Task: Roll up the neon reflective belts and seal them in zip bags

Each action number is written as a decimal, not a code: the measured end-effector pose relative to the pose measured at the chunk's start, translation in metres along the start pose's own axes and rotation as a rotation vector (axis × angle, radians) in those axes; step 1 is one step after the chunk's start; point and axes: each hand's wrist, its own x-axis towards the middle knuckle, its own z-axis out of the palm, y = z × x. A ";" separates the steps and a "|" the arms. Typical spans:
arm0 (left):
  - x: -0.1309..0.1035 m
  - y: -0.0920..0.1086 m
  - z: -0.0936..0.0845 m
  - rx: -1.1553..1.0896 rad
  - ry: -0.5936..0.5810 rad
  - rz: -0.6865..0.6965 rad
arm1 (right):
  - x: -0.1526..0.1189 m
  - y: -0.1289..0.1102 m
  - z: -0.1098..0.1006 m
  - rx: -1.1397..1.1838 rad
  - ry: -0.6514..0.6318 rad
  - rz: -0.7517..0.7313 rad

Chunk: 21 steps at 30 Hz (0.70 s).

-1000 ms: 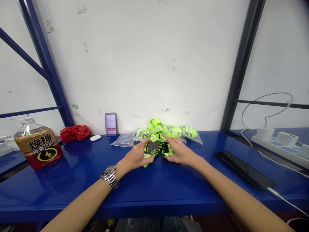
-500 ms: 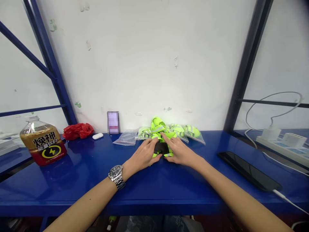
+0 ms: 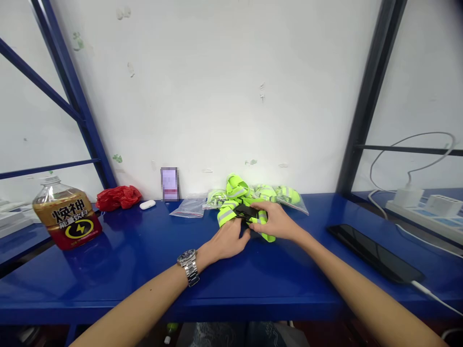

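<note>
A bundle of neon yellow-green reflective strap (image 3: pixel 237 187) with pale grey stripes lies at the middle of the blue table. On its front part sits a black buckle (image 3: pixel 247 211). My right hand (image 3: pixel 275 220) pinches the buckle's right side between thumb and fingers. My left hand (image 3: pixel 230 238), below a steel wristwatch (image 3: pixel 188 266), is at the front of the strap, just under the buckle; its fingertips are partly hidden, so what it grips cannot be made out. Behind the bundle are clear bags (image 3: pixel 288 195) with more yellow-green straps inside.
An empty clear bag (image 3: pixel 188 206), a propped phone (image 3: pixel 170 184), a white case (image 3: pixel 147 205), a red plastic bag (image 3: pixel 119 197) and a drink bottle (image 3: pixel 68 214) stand or lie leftward. Rightward are a black phone (image 3: pixel 374 253) on a cable and a power strip (image 3: pixel 427 217).
My left hand has moved down and slightly right, off the strap's upper left side. My right hand has shifted a little right and now pinches the buckle, which is turned and more exposed.
</note>
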 end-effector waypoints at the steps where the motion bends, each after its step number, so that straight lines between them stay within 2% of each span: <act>1: 0.002 -0.001 -0.001 -0.131 -0.006 -0.032 | 0.000 -0.001 0.000 0.008 -0.006 0.002; 4: 0.010 0.002 -0.001 -0.619 -0.072 -0.113 | 0.001 -0.003 -0.001 0.038 -0.011 0.018; 6: 0.016 0.005 0.001 -0.986 -0.056 -0.221 | 0.002 -0.004 -0.001 0.053 -0.022 0.030; 8: 0.023 0.009 0.004 -1.278 0.071 -0.382 | 0.002 -0.004 0.000 0.054 -0.038 0.033; 10: 0.030 0.012 0.006 -1.449 0.272 -0.539 | 0.003 -0.002 0.002 0.050 -0.041 0.021; 12: 0.037 0.013 0.006 -1.525 0.471 -0.627 | 0.002 0.000 0.004 0.026 -0.038 0.002; 13: 0.040 0.014 0.006 -1.547 0.531 -0.638 | 0.002 0.002 0.005 0.006 -0.040 -0.007; 17: 0.049 0.011 0.003 -1.484 0.650 -0.675 | -0.003 0.005 0.001 -0.110 -0.060 -0.054; 19: 0.053 0.010 0.003 -1.410 0.737 -0.700 | -0.007 -0.002 -0.002 -0.194 0.015 -0.138; 21: 0.054 0.010 0.003 -1.377 0.787 -0.679 | -0.011 -0.014 -0.003 -0.229 0.122 -0.308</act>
